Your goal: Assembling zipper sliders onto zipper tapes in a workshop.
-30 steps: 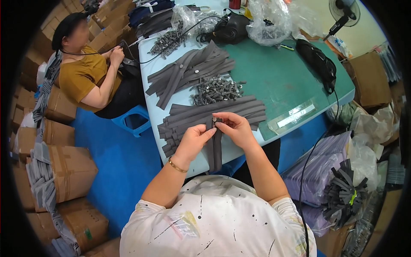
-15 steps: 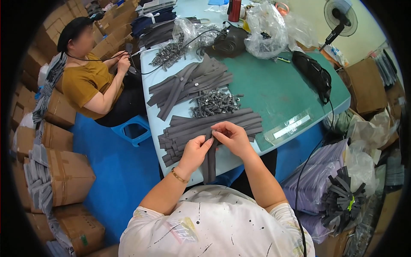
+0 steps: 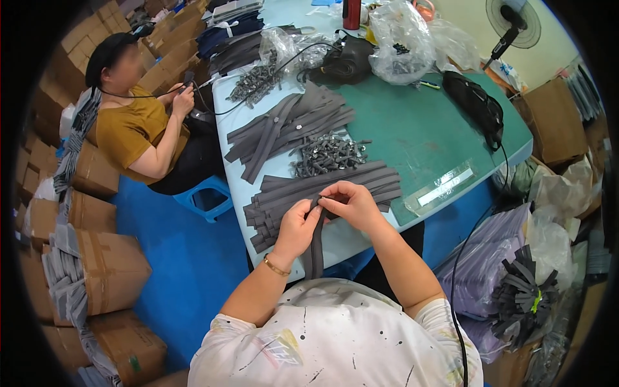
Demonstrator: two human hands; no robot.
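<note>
A dark grey zipper (image 3: 314, 248) hangs down over the table's near edge, its upper end pinched between my two hands. My left hand (image 3: 298, 224) grips it from the left with thumb and fingers together. Close beside it, my right hand (image 3: 350, 204) pinches the same end; any small part between the fingertips is hidden. Right behind my hands lies a stack of grey zippers (image 3: 271, 205) spread across the table. Beyond that is a heap of small zipper sliders (image 3: 330, 155) with grey pulls, and farther back another pile of zippers (image 3: 290, 122).
A green mat (image 3: 412, 138) covers the right of the pale table. On it lie a black pouch (image 3: 472, 106) and clear plastic bags (image 3: 401, 48). A co-worker (image 3: 138, 132) sits at the left. Cardboard boxes (image 3: 111, 271) line the left floor; a fan (image 3: 512, 26) stands back right.
My hands keep their pinch on the zipper and have hardly moved. The whole view has shifted slightly. The co-worker's hands have changed position a little.
</note>
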